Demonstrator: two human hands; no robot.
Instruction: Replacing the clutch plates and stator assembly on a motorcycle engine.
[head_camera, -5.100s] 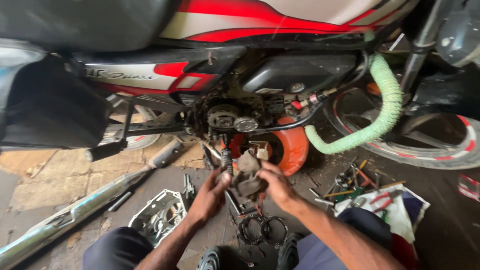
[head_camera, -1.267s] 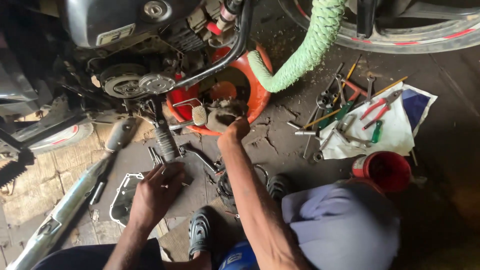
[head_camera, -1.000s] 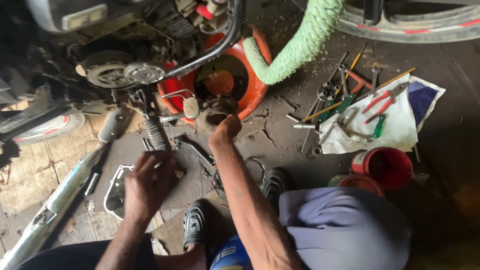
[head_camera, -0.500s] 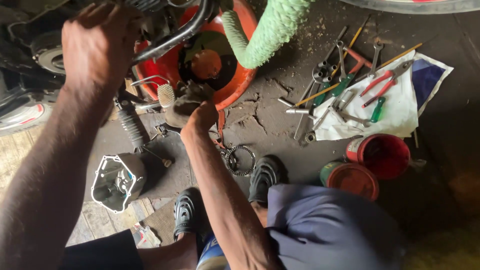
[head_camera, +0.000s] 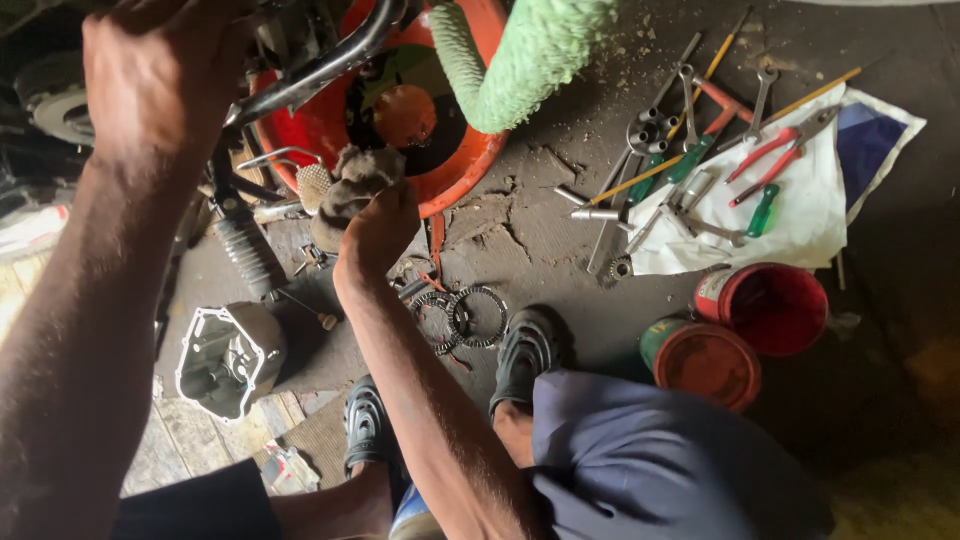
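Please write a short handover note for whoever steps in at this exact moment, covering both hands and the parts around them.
Left hand: raised, on the black frame tube; grip unclear.
Right hand: closed on a dirty rag beside the orange basin.
Engine cover is off, on the floor; toothed rings lie by the sandals.
Tools sit on the white cloth, near two red tins.
Parts are not yet refitted.
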